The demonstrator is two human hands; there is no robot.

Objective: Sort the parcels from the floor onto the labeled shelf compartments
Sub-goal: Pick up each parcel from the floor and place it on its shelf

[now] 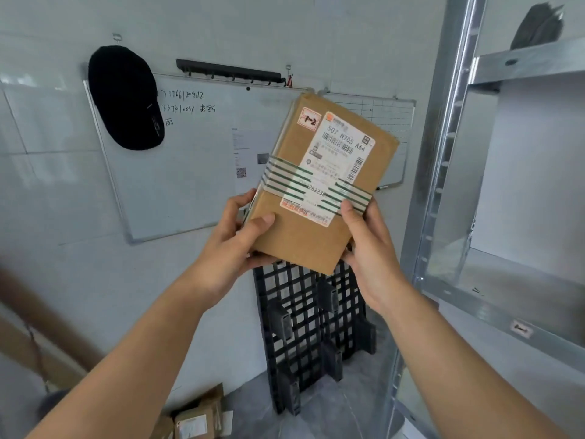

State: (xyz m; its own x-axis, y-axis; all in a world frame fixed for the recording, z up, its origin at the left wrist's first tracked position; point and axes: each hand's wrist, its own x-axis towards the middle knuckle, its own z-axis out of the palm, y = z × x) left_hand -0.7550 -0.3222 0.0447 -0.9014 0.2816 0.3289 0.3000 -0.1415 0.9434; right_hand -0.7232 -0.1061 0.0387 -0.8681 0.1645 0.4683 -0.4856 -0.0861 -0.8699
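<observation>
I hold a brown cardboard parcel [297, 236] up at chest height, tilted, its label side toward me. It carries a white shipping label, green-striped tape and a small sticker marked "1-2" [309, 119]. My left hand [234, 242] grips its lower left corner, thumb on the front. My right hand [370, 245] grips its lower right edge, thumb on the tape. A metal shelf unit [493, 315] stands to the right, with a small label tag [520, 329] on its front rail. More parcels [196, 419] lie on the floor below.
A black plastic pallet [313, 337] leans against the wall behind the parcel. A whiteboard [177, 172] with a black cap [126, 96] hangs on the wall. A grey bag [538, 25] sits on the upper shelf. A brown object [41, 315] crosses the lower left.
</observation>
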